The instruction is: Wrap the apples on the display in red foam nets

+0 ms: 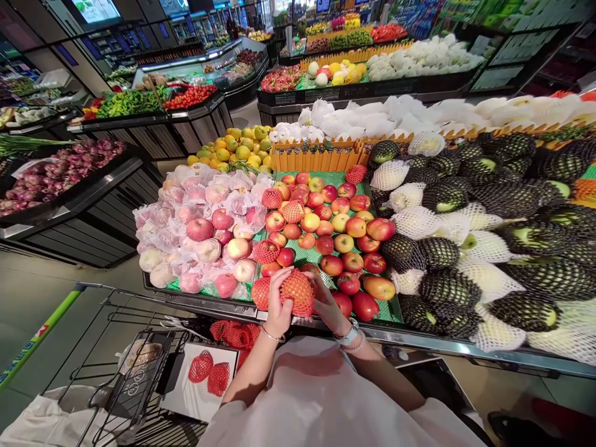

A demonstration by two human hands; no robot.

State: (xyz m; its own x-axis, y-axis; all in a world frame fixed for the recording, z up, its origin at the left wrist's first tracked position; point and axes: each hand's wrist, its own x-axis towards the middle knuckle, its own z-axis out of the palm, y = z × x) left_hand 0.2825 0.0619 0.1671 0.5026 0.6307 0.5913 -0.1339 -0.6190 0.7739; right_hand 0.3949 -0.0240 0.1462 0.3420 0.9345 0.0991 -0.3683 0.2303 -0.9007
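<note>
In front of my body, at the near edge of the fruit display, I hold an apple in a red foam net (298, 294) between both hands. My left hand (278, 305) grips its left side, the thumb over the front. At the right side, my right hand (328, 307) has its fingers curved against the net; some fingertips are hidden. Just left of my left hand lies another netted apple (260, 292). Loose red and yellow apples (348, 283) spread over the green mat beyond my hands, a few of them in red nets.
Wrapped pink apples (200, 229) lie to the left, netted melons (447, 292) to the right. A wire cart (153, 403) at lower left carries a white box lid (186, 379) with two red-netted fruits (218, 379), and red foam nets (235, 333). Yellow mangoes (235, 149) sit farther back.
</note>
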